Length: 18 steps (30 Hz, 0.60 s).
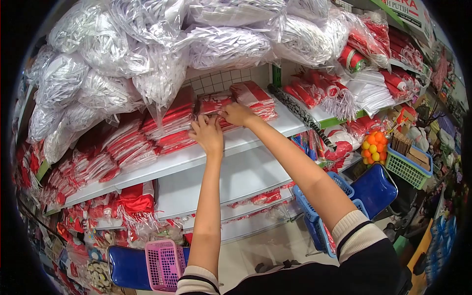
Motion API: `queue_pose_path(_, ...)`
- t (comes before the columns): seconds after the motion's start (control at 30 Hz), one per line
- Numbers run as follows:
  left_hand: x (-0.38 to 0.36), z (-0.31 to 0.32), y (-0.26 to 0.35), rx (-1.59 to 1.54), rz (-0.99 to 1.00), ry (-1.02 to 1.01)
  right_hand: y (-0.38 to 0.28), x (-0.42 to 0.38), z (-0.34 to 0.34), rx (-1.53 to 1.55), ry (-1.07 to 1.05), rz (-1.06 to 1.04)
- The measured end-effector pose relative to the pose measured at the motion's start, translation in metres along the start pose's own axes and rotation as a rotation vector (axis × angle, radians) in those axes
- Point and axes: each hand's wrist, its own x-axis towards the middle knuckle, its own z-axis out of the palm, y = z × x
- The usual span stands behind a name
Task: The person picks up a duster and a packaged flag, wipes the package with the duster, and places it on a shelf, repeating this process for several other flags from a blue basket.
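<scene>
Both of my hands reach onto a white shelf (pixel 260 137) lined with stacks of red and white packets in clear plastic. My left hand (pixel 207 133) rests with bent, spread fingers at the front of the middle stack (pixel 214 102), beside a taller stack (pixel 172 123) on its left. My right hand (pixel 237 114) lies at the same middle stack, fingertips close to those of my left hand; its fingers are bent, and what they touch or hold is too small to tell. Right of it sits another packet stack (pixel 253 96).
Clear bags of white strips (pixel 226 46) hang over the shelf from above. A black patterned roll (pixel 300 113) lies to the right. Below stand a pink basket (pixel 164 265), blue chairs (pixel 371 189), blue baskets (pixel 307 201) and a green basket (pixel 405 167).
</scene>
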Motion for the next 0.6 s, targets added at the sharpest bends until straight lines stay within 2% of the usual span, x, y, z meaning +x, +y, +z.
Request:
queue_pose_path(0.17,-0.004,-0.004,0.004,0.032,-0.049,-0.001,-0.003,-0.004,0.001,-0.035,0.013,-0.038)
queue_pose_path(0.27,-0.012,-0.015,0.011,-0.042,-0.084,0.158,-0.018,-0.032,-0.023,0.115,0.133,0.004)
queue_pose_path(0.37,-0.042,-0.024,0.029,-0.251,-0.159,0.229,-0.015,-0.089,-0.034,0.233,0.412,-0.083)
queue_pose_path(0.4,-0.059,-0.03,0.042,-0.276,-0.143,0.235,-0.014,-0.119,-0.037,0.304,0.455,-0.038)
queue_pose_path(0.47,-0.111,-0.03,0.07,-0.453,-0.167,0.112,-0.009,-0.191,-0.035,0.439,0.546,0.071)
queue_pose_path(0.53,-0.175,-0.029,0.105,-0.63,-0.212,-0.099,0.012,-0.267,-0.022,0.346,0.62,0.073)
queue_pose_path(0.6,-0.247,-0.022,0.144,-0.8,-0.225,-0.356,0.031,-0.347,-0.003,0.436,0.552,0.333)
